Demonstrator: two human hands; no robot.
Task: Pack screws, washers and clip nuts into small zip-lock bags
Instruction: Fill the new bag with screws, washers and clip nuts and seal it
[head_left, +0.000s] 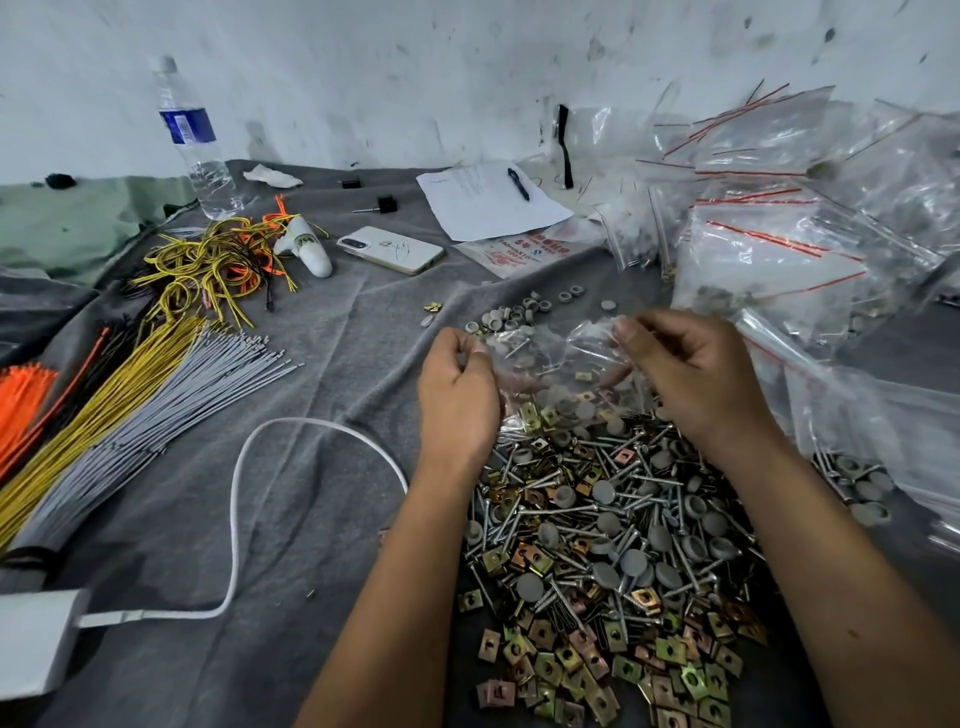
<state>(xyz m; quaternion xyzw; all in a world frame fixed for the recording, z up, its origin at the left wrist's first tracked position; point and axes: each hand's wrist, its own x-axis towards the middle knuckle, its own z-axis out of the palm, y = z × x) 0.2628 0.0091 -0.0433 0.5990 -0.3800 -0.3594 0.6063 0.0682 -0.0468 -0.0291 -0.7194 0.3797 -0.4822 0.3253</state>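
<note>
Small zip-lock bag (558, 358) in left hand (457, 400) and right hand (696, 379) grip

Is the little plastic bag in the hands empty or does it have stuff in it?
It has stuff in it. Through the clear zip-lock bag, pinched by the left hand and right hand, screws show.
</note>
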